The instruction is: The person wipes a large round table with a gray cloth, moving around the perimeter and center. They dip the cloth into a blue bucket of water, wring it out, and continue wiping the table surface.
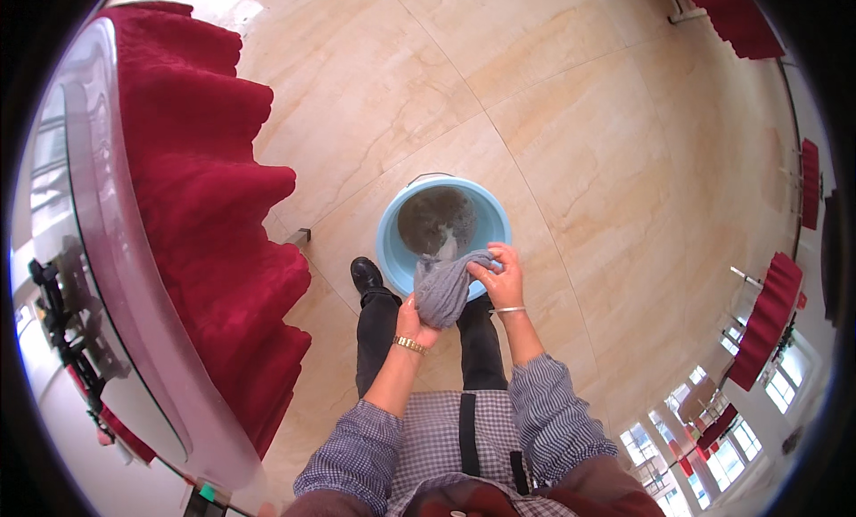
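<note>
A wet, bunched grey cloth (443, 295) hangs over the near rim of a light blue plastic bucket (389, 231). My left hand (413, 324) cups the cloth from below on its left side. With the fingertips of my right hand (503, 276) I pinch its upper right end, close to the bucket's right rim. Murky grey water (431, 216) with some foam stands in the bucket, and a pale streak, seemingly water, runs from the cloth into it. The bucket's thin handle (431, 175) rests at the far rim.
To the left is a table with a red pleated skirt (200, 183) and a clear cover (100, 149) on top. A table foot (299, 237) pokes out beneath. My black shoe (366, 274) is beside the bucket on the tiled floor (548, 183). More red-skirted tables (766, 323) stand far right.
</note>
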Available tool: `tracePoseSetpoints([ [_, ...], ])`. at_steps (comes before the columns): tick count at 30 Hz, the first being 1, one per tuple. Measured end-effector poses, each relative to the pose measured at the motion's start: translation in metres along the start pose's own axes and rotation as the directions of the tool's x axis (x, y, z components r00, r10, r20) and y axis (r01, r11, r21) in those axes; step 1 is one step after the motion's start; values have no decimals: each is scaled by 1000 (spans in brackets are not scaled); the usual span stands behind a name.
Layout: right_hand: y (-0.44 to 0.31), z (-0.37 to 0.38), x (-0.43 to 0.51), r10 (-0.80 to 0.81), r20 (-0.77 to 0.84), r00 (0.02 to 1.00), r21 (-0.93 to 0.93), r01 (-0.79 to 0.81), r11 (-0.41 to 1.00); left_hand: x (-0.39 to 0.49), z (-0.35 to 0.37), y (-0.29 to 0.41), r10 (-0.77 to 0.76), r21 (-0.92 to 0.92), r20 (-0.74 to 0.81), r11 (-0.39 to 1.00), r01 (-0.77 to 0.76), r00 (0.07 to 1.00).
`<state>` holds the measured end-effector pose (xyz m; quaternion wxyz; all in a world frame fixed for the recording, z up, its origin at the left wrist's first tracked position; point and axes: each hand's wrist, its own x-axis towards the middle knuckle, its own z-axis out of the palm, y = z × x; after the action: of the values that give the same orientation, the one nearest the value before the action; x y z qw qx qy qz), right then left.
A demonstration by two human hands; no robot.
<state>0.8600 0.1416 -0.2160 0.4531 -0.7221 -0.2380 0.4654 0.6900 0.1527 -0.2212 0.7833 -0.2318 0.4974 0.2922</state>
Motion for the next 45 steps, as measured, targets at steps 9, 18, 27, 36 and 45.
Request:
tracePoseSetpoints([
  [9,43,30,8,400,361,842,616,-538,576,-10,10,-2,-177,-61,33,982,178,984],
  [18,19,40,20,168,94,981,-117,-157,981,17,-2,-4,-164,183,-310,956,228,937],
  [27,-17,31,-44,-171,405,898,-531,383,755,32,-7,-2,-250,-128,174,953,273,953],
  [36,16,-12,-2,481,367,796,525,-605,599,-20,7,-12,-379,-284,259,849,445,888],
  [45,-8,2,13,50,784,619,473,-647,598,-40,8,-24,-436,-51,456,857,512,776],
])
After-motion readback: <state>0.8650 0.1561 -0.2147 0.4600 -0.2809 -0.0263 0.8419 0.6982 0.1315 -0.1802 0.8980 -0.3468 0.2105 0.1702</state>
